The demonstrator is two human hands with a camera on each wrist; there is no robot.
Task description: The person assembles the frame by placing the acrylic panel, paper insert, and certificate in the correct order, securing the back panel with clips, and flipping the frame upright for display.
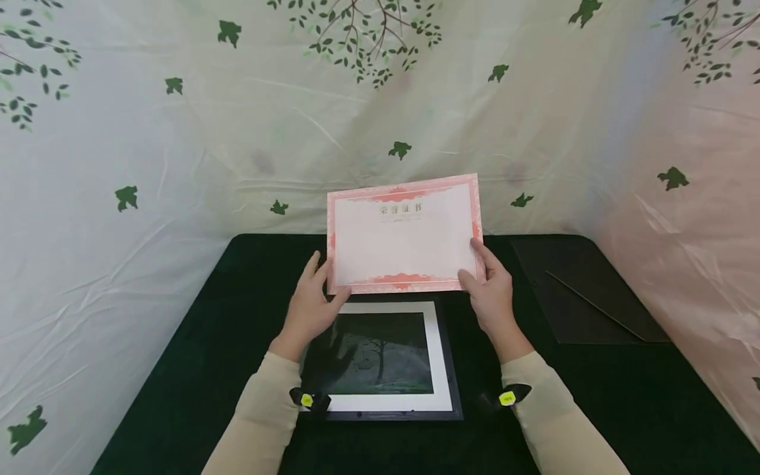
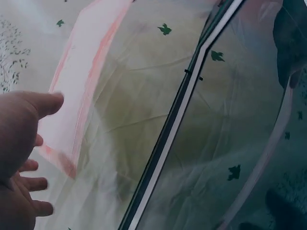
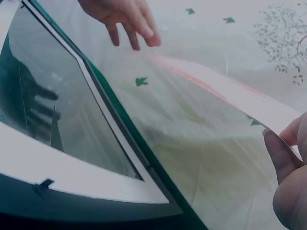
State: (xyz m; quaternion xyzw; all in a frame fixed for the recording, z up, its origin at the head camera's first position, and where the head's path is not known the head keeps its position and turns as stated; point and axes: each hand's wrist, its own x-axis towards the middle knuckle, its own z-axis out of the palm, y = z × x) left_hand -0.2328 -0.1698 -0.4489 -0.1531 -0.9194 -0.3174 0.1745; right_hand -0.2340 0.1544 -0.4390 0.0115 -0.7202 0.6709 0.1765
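Note:
A certificate sheet [image 1: 404, 244] with a pink border and Chinese characters is held up above the table. My right hand [image 1: 491, 290] pinches its right edge between thumb and fingers; the right wrist view shows the fingers [image 3: 283, 151] at that edge. At the lower left corner, my left hand [image 1: 311, 303] is spread, with straight, parted fingers beside the paper. Below the sheet lies a dark picture frame [image 1: 454, 396] with a white mat [image 1: 441, 359]. Its glossy middle reflects a hand and the printed tree. Small black tabs [image 3: 44, 185] stick up along the frame's edge.
A dark flat board [image 1: 570, 297] with a thin strip [image 1: 594, 305] across it lies at the table's right side. Dark green cloth [image 1: 196, 396] covers the table. Behind and at both sides hangs a pale curtain [image 1: 267, 132] printed with leaves and branches.

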